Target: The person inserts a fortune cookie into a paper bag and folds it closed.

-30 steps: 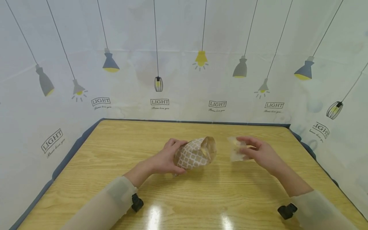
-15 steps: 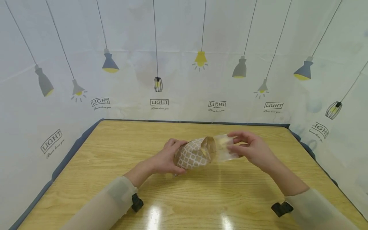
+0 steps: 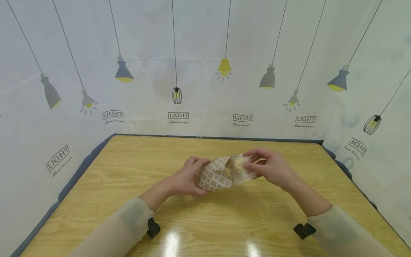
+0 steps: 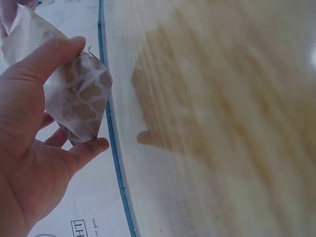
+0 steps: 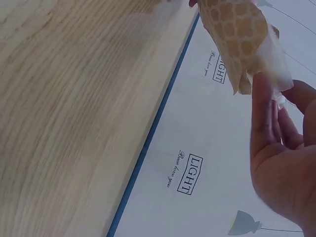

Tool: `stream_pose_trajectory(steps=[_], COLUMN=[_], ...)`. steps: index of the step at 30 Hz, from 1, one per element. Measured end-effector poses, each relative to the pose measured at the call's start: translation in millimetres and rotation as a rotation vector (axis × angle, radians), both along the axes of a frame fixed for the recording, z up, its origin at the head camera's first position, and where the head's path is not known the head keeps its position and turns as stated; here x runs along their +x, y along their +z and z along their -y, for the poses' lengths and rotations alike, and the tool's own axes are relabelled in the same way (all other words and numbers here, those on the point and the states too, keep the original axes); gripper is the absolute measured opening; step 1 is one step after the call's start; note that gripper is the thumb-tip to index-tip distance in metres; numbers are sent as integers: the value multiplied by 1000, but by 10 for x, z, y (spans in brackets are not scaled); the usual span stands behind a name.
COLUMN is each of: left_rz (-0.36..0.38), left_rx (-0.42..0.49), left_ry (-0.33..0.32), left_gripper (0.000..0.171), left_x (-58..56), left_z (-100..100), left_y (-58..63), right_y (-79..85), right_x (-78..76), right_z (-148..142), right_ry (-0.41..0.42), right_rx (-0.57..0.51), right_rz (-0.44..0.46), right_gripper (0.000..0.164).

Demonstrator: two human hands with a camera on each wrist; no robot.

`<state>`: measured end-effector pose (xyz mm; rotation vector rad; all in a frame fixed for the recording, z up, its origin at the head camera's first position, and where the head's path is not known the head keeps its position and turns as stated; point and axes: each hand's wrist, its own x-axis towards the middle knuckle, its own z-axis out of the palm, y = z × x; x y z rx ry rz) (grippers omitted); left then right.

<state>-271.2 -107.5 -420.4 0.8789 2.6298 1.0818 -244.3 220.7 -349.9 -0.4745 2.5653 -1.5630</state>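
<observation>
One patterned paper bag, we note, gripped by curled left hand over the bench; right hand pinches a translucent packet (yellowish inside) at the bag's right end.

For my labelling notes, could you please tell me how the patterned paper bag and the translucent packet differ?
The patterned paper bag is brown with a white lattice; the translucent packet is whitish, showing pale yellow. The patterned paper bag looks larger than the translucent packet. Both are hand-held.
</observation>
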Motion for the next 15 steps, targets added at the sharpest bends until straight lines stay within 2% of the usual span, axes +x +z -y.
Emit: stream_pose_trajectory(steps=[9, 15], left_rz=[12, 8], left_rx=[5, -1], left_ry=[-9, -11], left_gripper=[110, 111], left_x=[12, 15], left_z=[-3, -2], left_y=[-3, -7], right_y=[-10, -89], right_x=[-16, -19], right_z=[63, 134], right_ry=[-17, -27], right_rx=[156, 187], right_rz=[-126, -174], right_gripper=[34, 32])
